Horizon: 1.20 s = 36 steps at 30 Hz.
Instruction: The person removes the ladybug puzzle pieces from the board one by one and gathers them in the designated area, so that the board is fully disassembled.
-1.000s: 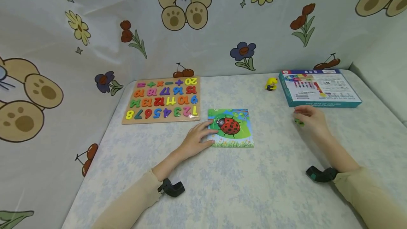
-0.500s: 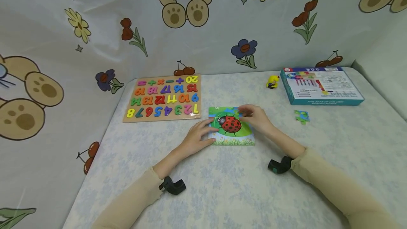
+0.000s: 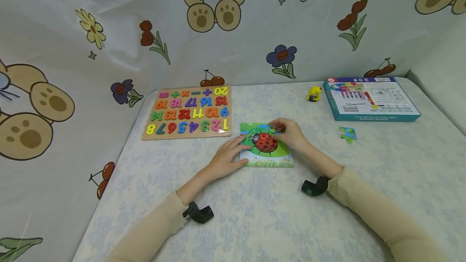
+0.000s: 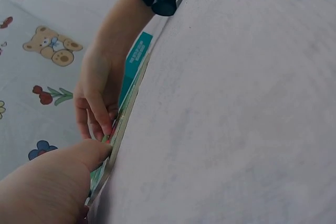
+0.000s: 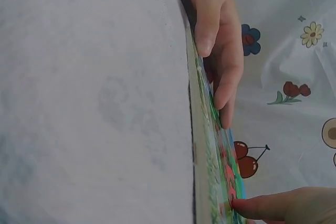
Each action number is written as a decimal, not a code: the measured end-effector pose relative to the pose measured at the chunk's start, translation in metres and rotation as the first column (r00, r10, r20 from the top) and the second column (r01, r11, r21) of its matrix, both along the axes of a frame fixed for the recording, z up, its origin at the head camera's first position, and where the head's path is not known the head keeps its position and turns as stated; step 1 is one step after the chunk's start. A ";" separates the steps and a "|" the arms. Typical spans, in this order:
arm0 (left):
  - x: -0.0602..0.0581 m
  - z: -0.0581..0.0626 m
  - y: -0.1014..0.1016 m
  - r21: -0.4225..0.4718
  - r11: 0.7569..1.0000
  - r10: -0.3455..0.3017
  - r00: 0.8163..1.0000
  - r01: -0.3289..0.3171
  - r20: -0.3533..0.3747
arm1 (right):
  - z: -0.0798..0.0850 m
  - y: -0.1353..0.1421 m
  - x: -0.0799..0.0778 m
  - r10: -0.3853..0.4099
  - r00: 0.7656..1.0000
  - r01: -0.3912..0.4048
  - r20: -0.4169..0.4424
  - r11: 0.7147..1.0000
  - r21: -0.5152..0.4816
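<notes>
A square jigsaw puzzle with a red ladybug on a green leaf lies flat in the middle of the table. My left hand rests on its left edge, fingers spread and thumb near the lower left corner. Over the upper right part, my right hand bends thumb and fingertips together around a puzzle piece, mostly hidden by the fingers. Both hands also show at the board in the left wrist view. A loose blue-green puzzle piece lies on the table to the right.
A wooden number board with colourful digits lies back left. At the back right stands a teal-edged box, with a small yellow toy figure to its left. A patterned curtain hangs behind the table.
My right hand has moved left from beside the box to the upper right of the ladybug puzzle, uncovering the loose piece on the table. My left hand has stayed on the puzzle's left edge.
</notes>
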<state>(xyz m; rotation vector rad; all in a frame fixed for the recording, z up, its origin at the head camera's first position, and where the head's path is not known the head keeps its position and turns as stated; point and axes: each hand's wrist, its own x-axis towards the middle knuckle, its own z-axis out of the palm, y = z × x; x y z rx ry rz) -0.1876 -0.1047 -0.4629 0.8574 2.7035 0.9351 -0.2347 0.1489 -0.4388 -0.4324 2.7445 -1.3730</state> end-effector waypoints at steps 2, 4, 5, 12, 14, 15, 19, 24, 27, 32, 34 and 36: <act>0.001 0.001 0.000 -0.003 1.000 0.001 1.000 -0.001 0.002 | 0.000 0.001 -0.002 0.000 1.000 0.000 0.003 1.000 -0.014; 0.001 0.001 0.001 -0.002 1.000 0.001 1.000 -0.001 0.003 | -0.001 0.002 -0.004 0.000 1.000 0.000 0.001 0.999 -0.039; 0.002 0.001 0.001 0.000 1.000 0.001 1.000 -0.001 0.005 | -0.001 0.002 -0.005 -0.002 1.000 0.002 0.003 0.998 -0.058; 0.003 0.002 0.001 0.004 1.000 -0.005 1.000 0.005 0.005 | -0.002 0.003 -0.009 -0.049 0.994 0.067 0.095 0.980 -0.187; 0.002 0.001 0.001 -0.021 1.000 -0.012 1.000 0.012 -0.014 | -0.002 0.003 -0.009 -0.056 0.992 0.080 0.117 0.974 -0.211; 0.002 0.000 0.001 -0.048 0.999 -0.020 0.999 0.018 -0.030 | -0.002 0.003 -0.009 -0.057 0.991 0.082 0.119 0.973 -0.216; 0.002 -0.004 0.001 -0.183 0.982 -0.079 0.988 0.054 -0.130 | -0.003 0.004 -0.008 -0.044 0.994 0.065 0.103 0.976 -0.208; 0.005 -0.005 0.003 -0.261 0.963 -0.119 0.975 0.067 -0.189 | -0.004 0.003 -0.009 -0.045 0.996 0.059 0.079 0.980 -0.191; 0.007 -0.004 0.005 -0.282 0.958 -0.111 0.974 0.052 -0.196 | -0.003 0.001 -0.009 -0.048 0.996 0.061 0.075 0.982 -0.178; 0.008 0.000 0.009 -0.305 0.952 -0.095 0.975 0.029 -0.203 | 0.000 0.000 -0.009 -0.059 0.995 0.071 0.076 0.983 -0.172; 0.009 0.001 0.010 -0.314 0.949 -0.088 0.977 0.023 -0.194 | 0.000 0.000 -0.008 -0.066 0.995 0.079 0.076 0.981 -0.179; 0.010 0.003 0.011 -0.324 0.946 -0.080 0.980 0.017 -0.180 | 0.000 -0.001 -0.008 -0.080 0.992 0.098 0.096 0.976 -0.194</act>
